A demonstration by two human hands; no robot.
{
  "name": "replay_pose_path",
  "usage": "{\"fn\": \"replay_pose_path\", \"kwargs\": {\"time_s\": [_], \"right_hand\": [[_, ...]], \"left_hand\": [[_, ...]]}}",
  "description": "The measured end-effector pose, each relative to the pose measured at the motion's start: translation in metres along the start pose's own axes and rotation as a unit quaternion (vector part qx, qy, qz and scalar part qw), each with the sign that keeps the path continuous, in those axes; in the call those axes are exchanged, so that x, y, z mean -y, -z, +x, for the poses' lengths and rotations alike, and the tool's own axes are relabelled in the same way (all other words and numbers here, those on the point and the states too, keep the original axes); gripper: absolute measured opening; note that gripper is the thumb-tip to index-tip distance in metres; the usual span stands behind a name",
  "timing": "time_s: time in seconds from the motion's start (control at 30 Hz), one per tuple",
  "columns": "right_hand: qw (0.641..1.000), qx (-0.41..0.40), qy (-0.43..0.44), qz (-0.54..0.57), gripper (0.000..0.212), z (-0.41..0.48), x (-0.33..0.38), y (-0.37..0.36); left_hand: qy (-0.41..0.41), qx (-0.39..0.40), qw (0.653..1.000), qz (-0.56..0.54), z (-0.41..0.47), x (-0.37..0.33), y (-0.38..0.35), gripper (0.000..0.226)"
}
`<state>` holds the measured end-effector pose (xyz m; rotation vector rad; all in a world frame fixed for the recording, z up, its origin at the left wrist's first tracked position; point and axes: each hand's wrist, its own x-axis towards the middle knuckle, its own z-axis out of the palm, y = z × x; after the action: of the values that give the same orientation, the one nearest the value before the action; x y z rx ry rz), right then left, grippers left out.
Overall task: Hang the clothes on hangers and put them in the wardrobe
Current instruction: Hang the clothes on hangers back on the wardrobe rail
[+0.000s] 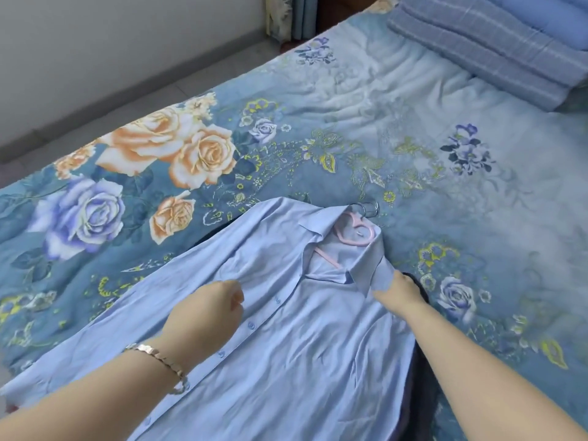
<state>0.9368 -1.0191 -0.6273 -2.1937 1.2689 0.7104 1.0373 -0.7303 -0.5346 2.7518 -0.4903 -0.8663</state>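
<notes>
Pale-blue shirt [302, 345]: lies face-up and flat on the bed [413, 138], under both grips. Laid out like this, it can be dressed onto the hanger without being lifted.
Pink hanger [356, 232]: sits inside the neck opening, beyond the right grip. One arm shows below the collar, so it appears to be threaded in already.
Metal hook [369, 209]: pokes out past the collar, farther off than either grip and free to be caught for lifting.
Left grip [206, 310]: fingers curled tight, pinching the front panel just beside the button line. Probably this holds the front taut so that it does not slide.
Right grip [401, 294]: at the shoulder beside the collar, thumb showing, fingers hidden under the fabric. How far it is closed cannot be told; it looks to be seating the shoulder over the hanger arm.
Buttons: appear undone near the left grip, which leaves the neck wide enough for the hanger.
Dark cloth [418, 370]: peeks out beneath the shirt along the right forearm, likely another garment waiting.
Wardrobe: not in view.
Stage: hanger nearly seated; lifting and hanging not yet done.
</notes>
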Motion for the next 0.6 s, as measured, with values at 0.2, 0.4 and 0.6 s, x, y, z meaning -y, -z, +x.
{"fn": "replay_pose_path", "kwargs": {"time_s": [0.2, 0.4, 0.6], "right_hand": [[0.997, -0.029, -0.066, 0.007, 0.092, 0.026, -0.002, -0.01], [0.992, -0.061, 0.07, 0.085, 0.026, 0.01, 0.004, 0.014], [0.956, -0.02, 0.228, 0.183, 0.022, -0.06, 0.047, 0.046]], "left_hand": [[0.018, 0.017, 1.0, -0.007, 0.016, 0.015, -0.016, 0.013], [0.038, 0.031, 0.998, -0.035, -0.004, 0.03, -0.005, 0.022], [0.057, 0.011, 0.996, -0.073, -0.051, 0.048, 0.03, 0.029]]}}
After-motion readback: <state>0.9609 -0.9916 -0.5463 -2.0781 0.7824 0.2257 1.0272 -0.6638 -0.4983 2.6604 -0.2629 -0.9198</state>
